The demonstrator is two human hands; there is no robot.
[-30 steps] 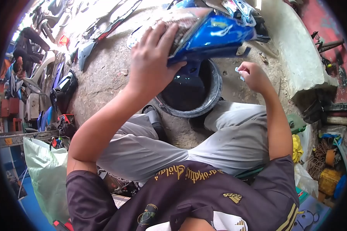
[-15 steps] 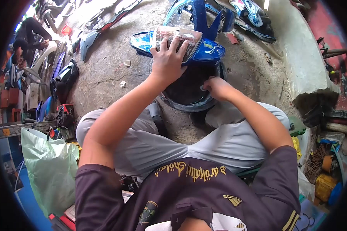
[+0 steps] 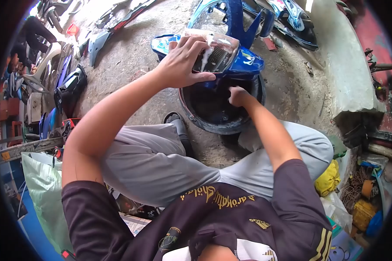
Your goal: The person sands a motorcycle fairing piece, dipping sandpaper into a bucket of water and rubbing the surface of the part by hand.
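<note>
A motorcycle headlight [image 3: 224,52] with a clear lens sits in a glossy blue fairing [image 3: 247,63], tilted over the back rim of a round black basin [image 3: 217,127]. White streaks run down the lens. My left hand [image 3: 183,61] grips the headlight's left side, fingers bent over its top and thumb along the lower edge. Inside the basin, just below the fairing, my right hand [image 3: 239,95] is closed with its fingertips pointing down. Whatever it pinches is hidden. The inside of the basin is dark.
Another blue fairing part [image 3: 235,26] lies behind the headlight. More body panels [image 3: 292,21] rest at the back right beside a concrete ledge [image 3: 348,74]. On the left are a black panel [image 3: 72,87] and a pale plastic bag [image 3: 43,182]. A yellow bag [image 3: 328,179] lies by my right knee.
My left hand has slid from the middle of the lens to its left side, uncovering white streaks. My right hand has moved slightly within the basin, and the pale thing at its fingertips no longer shows.
</note>
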